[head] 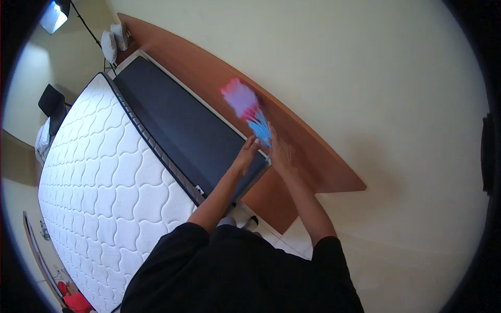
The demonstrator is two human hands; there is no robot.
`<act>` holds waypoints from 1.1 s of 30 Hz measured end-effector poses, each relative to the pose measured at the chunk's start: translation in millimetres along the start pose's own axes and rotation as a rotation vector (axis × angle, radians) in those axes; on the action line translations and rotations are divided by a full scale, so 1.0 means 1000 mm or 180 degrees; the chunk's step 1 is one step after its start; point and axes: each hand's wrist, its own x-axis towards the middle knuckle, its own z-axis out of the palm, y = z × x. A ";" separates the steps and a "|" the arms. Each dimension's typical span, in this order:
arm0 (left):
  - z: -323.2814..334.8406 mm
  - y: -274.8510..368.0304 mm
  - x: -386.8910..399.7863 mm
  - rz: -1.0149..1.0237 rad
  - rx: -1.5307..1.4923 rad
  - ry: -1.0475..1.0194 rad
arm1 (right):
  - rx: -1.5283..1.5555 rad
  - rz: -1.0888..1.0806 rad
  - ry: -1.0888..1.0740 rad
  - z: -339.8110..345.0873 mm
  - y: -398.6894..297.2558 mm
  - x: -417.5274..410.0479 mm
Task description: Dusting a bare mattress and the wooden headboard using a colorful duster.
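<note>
A fluffy duster (244, 102) with pink, purple and blue fibres points up and away from me, slightly blurred. It is in front of the brown headboard panel (313, 156). My right hand (281, 152) is around the duster's lower end, one finger stretched along the blue fibres. A small blue bit, perhaps the handle's end, shows below the hands. My left hand (245, 156) is at the other side, its fingertips at the base of the blue fibres. Whether those fingertips grip it is unclear. Below both hands lies the dark bed base (184, 117).
A white quilted mattress (113, 195) is shifted off the base's headboard side. Two pillows (109, 47), a lamp (54, 17) on a stand and a dark chair (53, 99) are beyond. Tiled floor (287, 244) shows near my feet. A pale wall (352, 78) rises behind the headboard.
</note>
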 end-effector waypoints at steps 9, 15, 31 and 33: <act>-0.025 -0.035 -0.054 -0.0710 -0.0428 0.0160 | -0.1342 -0.0052 -0.0776 0.042 0.086 -0.011; -0.037 -0.029 -0.046 -0.0641 -0.0433 0.0340 | -0.0906 0.0120 -0.0678 0.041 0.053 -0.009; -0.088 -0.017 0.024 -0.0474 -0.0671 0.0739 | -0.0676 -0.0503 0.0375 0.052 0.011 0.034; -0.097 -0.022 0.030 -0.0296 -0.0797 0.0747 | -0.0690 -0.0418 0.0281 0.023 -0.035 0.067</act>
